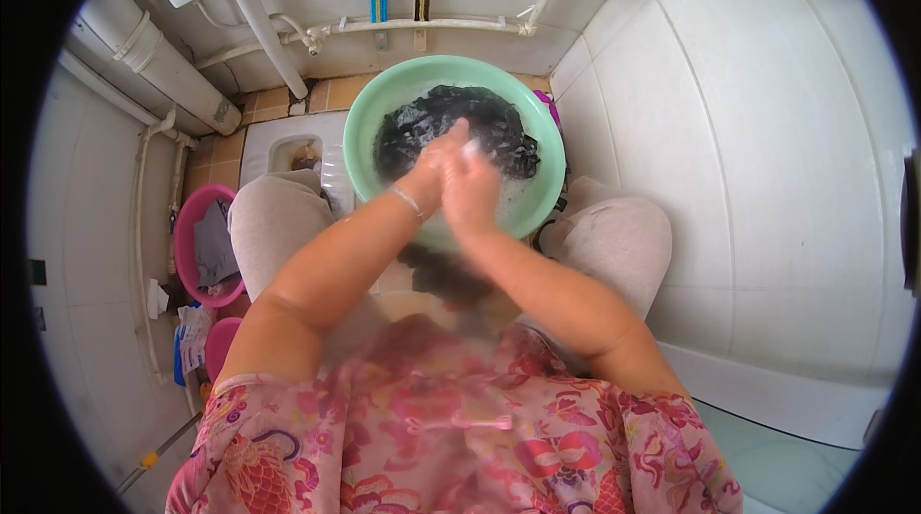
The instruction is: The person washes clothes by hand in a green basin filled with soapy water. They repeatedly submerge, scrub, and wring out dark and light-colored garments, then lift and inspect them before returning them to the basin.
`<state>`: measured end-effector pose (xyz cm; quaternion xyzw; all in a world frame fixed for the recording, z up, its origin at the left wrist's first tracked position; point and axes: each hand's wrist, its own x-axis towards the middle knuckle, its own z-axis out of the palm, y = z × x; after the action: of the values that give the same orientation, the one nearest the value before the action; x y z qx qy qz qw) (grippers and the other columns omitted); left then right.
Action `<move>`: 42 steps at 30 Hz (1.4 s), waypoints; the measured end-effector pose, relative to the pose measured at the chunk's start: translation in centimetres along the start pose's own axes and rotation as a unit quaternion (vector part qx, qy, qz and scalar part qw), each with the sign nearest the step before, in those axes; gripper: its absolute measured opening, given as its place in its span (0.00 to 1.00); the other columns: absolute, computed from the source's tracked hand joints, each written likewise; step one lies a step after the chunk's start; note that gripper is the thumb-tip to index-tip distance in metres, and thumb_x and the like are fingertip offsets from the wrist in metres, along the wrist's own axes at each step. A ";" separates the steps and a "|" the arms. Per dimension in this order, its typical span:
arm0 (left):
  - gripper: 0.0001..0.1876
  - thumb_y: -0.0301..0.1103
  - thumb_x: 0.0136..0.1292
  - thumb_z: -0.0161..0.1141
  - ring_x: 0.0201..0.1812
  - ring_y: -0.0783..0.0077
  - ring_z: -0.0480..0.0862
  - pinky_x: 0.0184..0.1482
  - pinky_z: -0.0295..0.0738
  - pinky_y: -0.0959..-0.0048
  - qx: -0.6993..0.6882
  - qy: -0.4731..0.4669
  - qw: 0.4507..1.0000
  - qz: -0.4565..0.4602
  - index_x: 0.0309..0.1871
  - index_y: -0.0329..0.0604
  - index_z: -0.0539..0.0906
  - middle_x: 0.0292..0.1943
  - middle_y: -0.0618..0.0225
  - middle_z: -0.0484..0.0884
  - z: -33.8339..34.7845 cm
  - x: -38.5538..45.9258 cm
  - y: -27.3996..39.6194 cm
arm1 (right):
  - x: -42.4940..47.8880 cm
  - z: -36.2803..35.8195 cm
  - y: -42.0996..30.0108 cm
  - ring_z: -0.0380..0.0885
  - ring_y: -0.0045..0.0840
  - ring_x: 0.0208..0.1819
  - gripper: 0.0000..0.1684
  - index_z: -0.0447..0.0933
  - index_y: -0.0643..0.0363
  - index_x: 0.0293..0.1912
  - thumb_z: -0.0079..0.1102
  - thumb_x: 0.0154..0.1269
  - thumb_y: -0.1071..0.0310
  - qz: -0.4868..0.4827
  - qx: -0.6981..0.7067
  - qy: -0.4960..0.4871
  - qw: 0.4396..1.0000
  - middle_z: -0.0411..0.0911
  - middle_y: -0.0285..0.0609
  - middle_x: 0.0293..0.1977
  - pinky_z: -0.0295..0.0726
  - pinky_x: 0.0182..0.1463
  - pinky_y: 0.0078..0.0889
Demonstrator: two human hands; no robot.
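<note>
My left hand and my right hand are pressed against each other above a light green plastic basin. Both are blurred, and a thin bracelet circles the left wrist. Between the fingers shows a small white spot; whether it is soap or foam I cannot tell. Wet black cloth lies in sudsy water in the basin, below the hands. My palms are hidden, so what they may hold does not show. On the floor on my side of the basin is a dark, blurred bundle, perhaps cloth.
A white squat toilet adjoins the basin's left side. Further left stands a pink basin with grey cloth inside. White pipes run along the far wall, beside two brushes or sponges. A tiled wall rises on the right.
</note>
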<state>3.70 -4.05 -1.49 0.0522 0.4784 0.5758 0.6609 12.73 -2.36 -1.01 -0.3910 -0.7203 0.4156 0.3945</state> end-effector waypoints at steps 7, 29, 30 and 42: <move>0.15 0.43 0.77 0.43 0.49 0.72 0.77 0.55 0.73 0.71 -0.083 -0.231 0.960 0.136 0.51 0.51 0.79 0.47 0.70 0.80 -3.2 4.4 -4.5 | 3.7 -0.5 0.7 0.71 0.38 0.25 0.22 0.73 0.65 0.28 0.57 0.71 0.55 0.053 0.055 0.031 0.997 0.74 0.50 0.22 0.71 0.36 0.42; 0.16 0.46 0.75 0.48 0.43 0.70 0.78 0.46 0.76 0.69 0.081 -0.040 0.979 0.183 0.47 0.43 0.79 0.46 0.63 0.81 -2.3 3.3 -3.9 | 1.1 -0.9 -1.6 0.80 0.34 0.35 0.21 0.80 0.65 0.31 0.59 0.70 0.56 0.077 -0.019 -0.044 0.996 0.84 0.50 0.32 0.76 0.44 0.38; 0.17 0.46 0.75 0.48 0.45 0.70 0.78 0.48 0.75 0.70 0.092 -0.006 0.981 0.170 0.50 0.43 0.79 0.48 0.63 0.80 -1.1 2.2 -3.8 | 3.4 -1.8 0.2 0.79 0.30 0.33 0.21 0.80 0.65 0.31 0.59 0.70 0.55 0.146 0.042 -0.077 0.985 0.83 0.47 0.30 0.76 0.41 0.35; 0.12 0.43 0.69 0.56 0.45 0.78 0.79 0.44 0.77 0.73 0.365 0.044 0.929 0.030 0.48 0.47 0.81 0.43 0.75 0.80 -1.9 -0.2 0.6 | 5.5 -6.1 10.3 0.83 0.45 0.43 0.18 0.85 0.53 0.41 0.70 0.57 0.51 -0.064 -0.331 -0.454 0.825 0.86 0.47 0.40 0.80 0.47 0.45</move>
<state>2.00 -4.93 -1.98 0.2788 0.6826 0.3821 0.5570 18.47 7.89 -6.96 -0.2181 -0.9357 0.2568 -0.1046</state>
